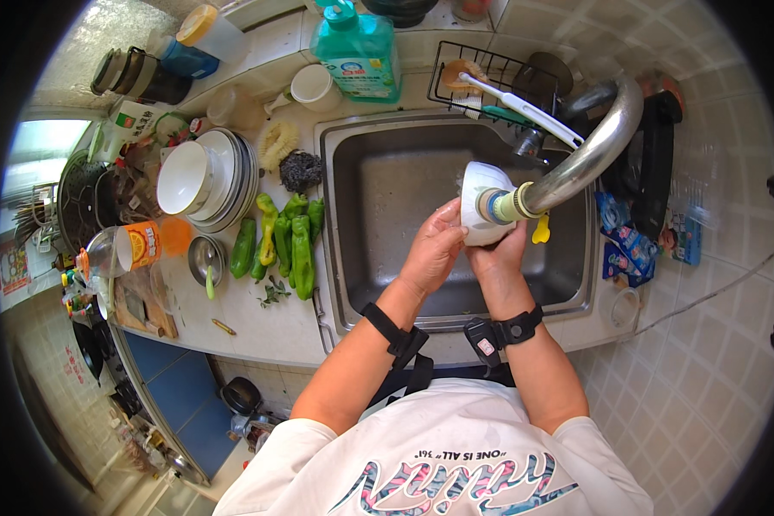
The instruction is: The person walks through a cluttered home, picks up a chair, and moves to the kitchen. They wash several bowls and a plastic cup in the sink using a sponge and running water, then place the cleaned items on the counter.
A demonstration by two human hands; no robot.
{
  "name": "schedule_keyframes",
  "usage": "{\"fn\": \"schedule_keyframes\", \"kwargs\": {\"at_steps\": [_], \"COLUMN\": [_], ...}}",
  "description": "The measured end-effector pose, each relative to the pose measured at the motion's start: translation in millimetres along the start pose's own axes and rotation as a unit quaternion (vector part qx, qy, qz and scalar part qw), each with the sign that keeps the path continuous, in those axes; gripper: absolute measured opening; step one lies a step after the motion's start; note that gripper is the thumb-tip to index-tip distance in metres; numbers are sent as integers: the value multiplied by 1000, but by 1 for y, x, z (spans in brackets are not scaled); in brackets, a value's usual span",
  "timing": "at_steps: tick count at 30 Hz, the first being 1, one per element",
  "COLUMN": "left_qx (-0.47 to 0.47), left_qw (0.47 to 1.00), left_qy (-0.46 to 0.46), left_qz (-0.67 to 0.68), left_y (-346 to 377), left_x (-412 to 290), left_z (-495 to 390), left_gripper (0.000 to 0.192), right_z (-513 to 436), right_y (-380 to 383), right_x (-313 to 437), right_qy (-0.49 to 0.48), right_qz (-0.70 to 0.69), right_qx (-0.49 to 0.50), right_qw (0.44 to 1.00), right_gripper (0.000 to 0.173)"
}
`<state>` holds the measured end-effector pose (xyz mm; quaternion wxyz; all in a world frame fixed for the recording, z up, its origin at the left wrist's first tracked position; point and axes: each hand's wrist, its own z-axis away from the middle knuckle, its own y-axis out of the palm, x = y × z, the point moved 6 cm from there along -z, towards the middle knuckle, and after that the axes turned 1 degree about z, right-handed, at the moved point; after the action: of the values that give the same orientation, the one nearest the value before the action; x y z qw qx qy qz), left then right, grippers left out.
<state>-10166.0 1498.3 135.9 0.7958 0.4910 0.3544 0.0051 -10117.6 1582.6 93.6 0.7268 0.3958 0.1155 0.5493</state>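
Over the stainless steel sink (pixel 393 258), a white bowl (pixel 480 230) is held between both hands, tilted on its side beneath the faucet's green and blue nozzle (pixel 506 204). My left hand (pixel 437 244) grips the bowl's left and lower rim. My right hand (pixel 503 253) supports it from below and the right, its fingers partly hidden by bowl and faucet. Whether water is running cannot be told clearly. A dark steel-wool scourer (pixel 300 171) and a pale looped scrubber (pixel 277 145) lie left of the sink.
Stacked plates and bowls (pixel 184 177), green peppers (pixel 302 255) and a metal bowl (pixel 207 259) stand on the left counter. Behind the sink are a green detergent bottle (pixel 358 58) and a wire basket (pixel 448 71) with brushes. The curved metal faucet (pixel 593 164) arches over from the right.
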Motion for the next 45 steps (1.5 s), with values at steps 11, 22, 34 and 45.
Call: {"fn": "schedule_keyframes", "kwargs": {"at_steps": [11,22,34,45], "left_qx": [-53,-14,53,-7], "left_qw": [994,963,970,965], "left_qy": [-67,-169,-200,-193], "left_qz": [-73,-209,-129,-176], "left_y": [-29,-19,-3,-18], "left_x": [-17,-20,-29,-21], "left_z": [-1,7,2,-25], "left_gripper": [36,30,35,31], "right_z": [13,-16,-17,-50], "right_y": [-25,30,20,3], "right_x": [-2,70,57,65], "right_qy": [63,-201,-73,-10], "right_qz": [135,705,553,463], "right_qx": [-4,276,267,259], "right_qw": [989,622,786,847], "right_gripper": [48,23,10,51]}}
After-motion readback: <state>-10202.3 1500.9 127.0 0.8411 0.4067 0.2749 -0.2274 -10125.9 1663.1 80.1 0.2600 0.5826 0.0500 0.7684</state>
